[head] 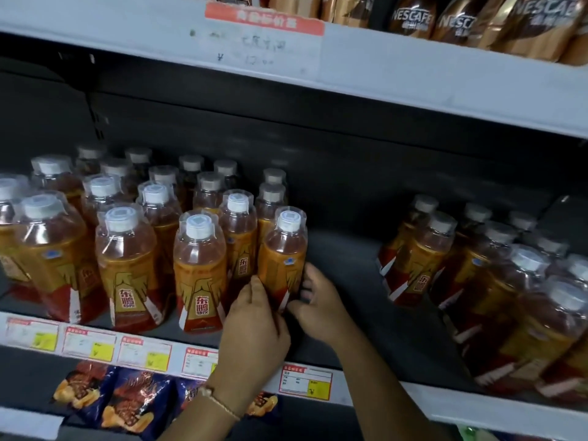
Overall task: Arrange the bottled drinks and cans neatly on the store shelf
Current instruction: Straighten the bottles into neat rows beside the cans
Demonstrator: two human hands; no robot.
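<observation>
An orange drink bottle (282,249) with a white cap stands at the right end of the left group on the dark shelf (343,281). My left hand (254,329) curls around its lower left side, and my right hand (318,300) grips its base from the right. Several matching bottles (127,249) stand in rows to its left. Another group of the same bottles (477,265) stands further right. Between the two groups the shelf floor is bare.
Price tags (143,353) line the shelf's front edge. Snack bags (127,399) hang on the shelf below. Coffee packs (461,20) fill the upper shelf, whose white edge (413,74) overhangs the bottles.
</observation>
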